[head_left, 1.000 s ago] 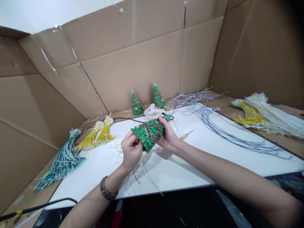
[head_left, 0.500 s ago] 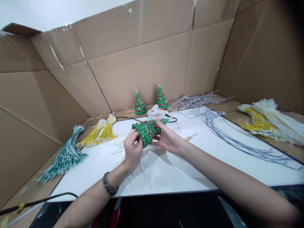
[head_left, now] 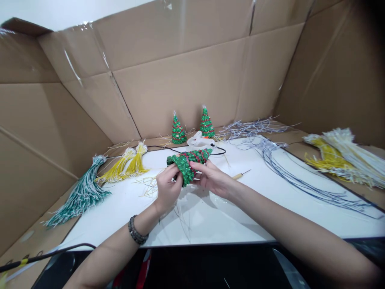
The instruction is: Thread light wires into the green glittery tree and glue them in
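A small green beaded Christmas tree point(head_left: 187, 163) with red bead bands lies on its side above the white board, its tip pointing right and its open base to the left. My left hand point(head_left: 169, 182) is closed at the base, with some fingertips inside the hollow and hidden. My right hand point(head_left: 212, 176) grips the tree from the right, thumb on the front and fingers underneath. Behind it, a white glue gun point(head_left: 199, 140) with an orange trigger rests near the back. An awl with a wooden handle point(head_left: 237, 176) lies beside my right wrist.
Two finished-looking trees point(head_left: 178, 130) stand by the cardboard wall point(head_left: 180, 80). Green-white strands point(head_left: 81, 192) and yellow strands point(head_left: 132, 164) lie left. Dark wires point(head_left: 300, 180) spread across the right, with white and yellow bundles point(head_left: 345, 154) beyond. A black cord point(head_left: 51, 255) crosses front left.
My right thumb has slid left along the tree toward its base. The tree has turned slightly, showing more of its open base. The whole view has shifted a little.
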A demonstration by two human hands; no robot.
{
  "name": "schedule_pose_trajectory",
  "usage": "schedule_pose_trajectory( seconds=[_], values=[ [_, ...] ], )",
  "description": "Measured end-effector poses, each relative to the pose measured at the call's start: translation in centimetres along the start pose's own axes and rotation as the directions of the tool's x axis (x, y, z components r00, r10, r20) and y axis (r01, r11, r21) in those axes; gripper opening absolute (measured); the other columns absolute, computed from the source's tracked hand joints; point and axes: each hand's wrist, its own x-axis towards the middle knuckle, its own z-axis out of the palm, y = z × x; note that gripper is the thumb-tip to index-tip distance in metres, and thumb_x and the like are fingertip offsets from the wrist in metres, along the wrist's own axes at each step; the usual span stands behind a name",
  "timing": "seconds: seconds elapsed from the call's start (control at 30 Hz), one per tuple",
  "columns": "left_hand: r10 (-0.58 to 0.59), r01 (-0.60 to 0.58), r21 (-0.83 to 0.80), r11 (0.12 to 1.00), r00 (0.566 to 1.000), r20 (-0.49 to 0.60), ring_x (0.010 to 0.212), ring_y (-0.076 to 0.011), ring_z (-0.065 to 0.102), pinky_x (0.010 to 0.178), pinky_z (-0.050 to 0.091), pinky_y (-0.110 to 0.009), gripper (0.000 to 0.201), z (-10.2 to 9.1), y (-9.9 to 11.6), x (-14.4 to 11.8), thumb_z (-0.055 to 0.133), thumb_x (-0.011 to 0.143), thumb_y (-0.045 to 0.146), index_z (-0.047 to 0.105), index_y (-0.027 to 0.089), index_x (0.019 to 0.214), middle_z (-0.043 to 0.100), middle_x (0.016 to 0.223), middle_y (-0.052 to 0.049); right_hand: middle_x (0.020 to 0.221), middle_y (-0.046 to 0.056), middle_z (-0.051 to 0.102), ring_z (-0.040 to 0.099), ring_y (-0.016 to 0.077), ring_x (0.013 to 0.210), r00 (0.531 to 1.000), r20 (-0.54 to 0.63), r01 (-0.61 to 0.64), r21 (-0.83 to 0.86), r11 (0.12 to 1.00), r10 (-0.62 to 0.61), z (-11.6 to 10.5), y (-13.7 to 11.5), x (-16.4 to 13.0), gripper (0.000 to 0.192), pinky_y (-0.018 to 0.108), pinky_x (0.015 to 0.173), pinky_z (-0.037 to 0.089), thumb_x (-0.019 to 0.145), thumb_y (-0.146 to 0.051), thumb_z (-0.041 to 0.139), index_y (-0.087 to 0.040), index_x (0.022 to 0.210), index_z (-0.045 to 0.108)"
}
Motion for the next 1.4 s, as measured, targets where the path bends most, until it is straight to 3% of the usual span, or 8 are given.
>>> schedule_pose_trajectory(
  seconds=[0.17, 0.5, 0.87, 1.03, 1.1, 1.17, 1.27, 1.4],
  values=[
    [-0.025, 0.025, -0.027, 0.999, 1.000, -0.007, 0.060, -0.0116, 0.059, 0.057, 0.046, -0.022, 0.021, 0.0, 0.8, -0.2, 0.056, 0.087, 0.009, 0.063, 0.018, 0.069, 0.066, 0.067, -0.001, 0.099, -0.004, 0.072, 0.069, 0.0140, 0.077, 0.999, -0.047, 0.004, -0.044, 0.999, -0.006, 0.1, 0.2, -0.2, 0.051, 0.028, 0.064, 0.058, 0.071, -0.034, 0.086, -0.029, 0.108, 0.052],
    [0.079, -0.078, 0.013, 0.997, 0.996, -0.050, 0.056, -0.0097, 0.054, 0.052, 0.039, -0.021, 0.019, -0.6, 0.9, 0.0, 0.055, 0.084, 0.005, 0.058, 0.018, 0.071, 0.060, 0.062, 0.002, 0.095, -0.002, 0.074, 0.070, 0.0152, 0.078, 0.980, 0.199, -0.019, -0.032, 0.999, 0.025, -0.7, 0.1, 0.0, 0.053, 0.030, 0.072, 0.059, 0.064, -0.036, 0.090, -0.027, 0.105, 0.057],
    [0.050, -0.053, -0.040, 0.998, 0.996, -0.075, 0.056, -0.0081, 0.047, 0.053, 0.038, -0.019, 0.018, -0.6, 0.5, -0.2, 0.053, 0.085, 0.004, 0.054, 0.018, 0.073, 0.053, 0.064, 0.004, 0.113, 0.000, 0.071, 0.071, 0.0157, 0.084, 0.982, 0.191, 0.016, -0.086, 0.996, 0.001, -0.7, 0.7, 0.0, 0.068, 0.035, 0.080, 0.059, 0.064, -0.046, 0.091, -0.029, 0.114, 0.047],
    [0.009, -0.013, -0.022, 1.000, 0.986, -0.169, 0.055, -0.0089, 0.043, 0.052, 0.036, -0.021, 0.020, -1.3, 0.1, 0.2, 0.053, 0.087, 0.006, 0.051, 0.018, 0.070, 0.049, 0.062, 0.004, 0.086, 0.007, 0.073, 0.069, 0.0181, 0.070, 0.984, 0.006, 0.153, -0.535, 0.831, -0.177, -1.7, -1.1, 0.1, 0.056, 0.030, 0.062, 0.055, 0.081, -0.074, 0.060, -0.019, 0.088, 0.062],
    [0.076, -0.074, 0.019, 0.997, 0.980, -0.184, 0.055, -0.0088, 0.044, 0.052, 0.036, -0.021, 0.020, -1.6, 0.2, 0.4, 0.053, 0.086, 0.005, 0.051, 0.019, 0.071, 0.050, 0.063, 0.004, 0.063, 0.004, 0.065, 0.060, 0.0142, 0.055, 0.865, 0.043, 0.351, -0.762, 0.544, -0.499, -1.9, -2.0, -0.1, 0.051, 0.027, 0.052, 0.047, 0.088, -0.064, 0.058, -0.017, 0.069, 0.061],
    [0.154, -0.145, 0.065, 0.987, 0.971, -0.180, 0.057, -0.0089, 0.047, 0.053, 0.037, -0.021, 0.020, -1.7, 0.4, 0.6, 0.052, 0.085, 0.003, 0.052, 0.019, 0.073, 0.052, 0.064, 0.003, 0.055, 0.000, 0.059, 0.053, 0.0119, 0.051, 0.607, 0.231, 0.540, -0.822, 0.182, -0.760, -1.7, -2.7, -0.7, 0.037, 0.026, 0.051, 0.044, 0.091, -0.044, 0.063, -0.018, 0.065, 0.060],
    [0.245, -0.227, 0.127, 0.966, 0.958, -0.150, 0.059, -0.0095, 0.052, 0.052, 0.038, -0.021, 0.021, -1.6, 0.9, 0.5, 0.051, 0.085, 0.001, 0.053, 0.019, 0.075, 0.055, 0.065, 0.002, 0.071, 0.002, 0.068, 0.061, 0.0141, 0.063, 0.291, 0.568, 0.697, -0.677, -0.236, -0.770, -0.9, -2.9, -1.6, 0.007, 0.028, 0.061, 0.051, 0.088, -0.019, 0.064, -0.018, 0.082, 0.065],
    [0.295, -0.276, 0.154, 0.949, 0.949, -0.112, 0.062, -0.0104, 0.056, 0.053, 0.040, -0.021, 0.019, -1.4, 1.3, 0.2, 0.052, 0.086, 0.001, 0.055, 0.019, 0.079, 0.059, 0.067, 0.000, 0.091, 0.009, 0.072, 0.070, 0.0195, 0.085, 0.174, 0.763, 0.731, -0.524, -0.438, -0.622, -0.4, -2.5, -1.9, 0.014, 0.033, 0.075, 0.058, 0.086, -0.012, 0.067, -0.019, 0.097, 0.066]
  ],
)
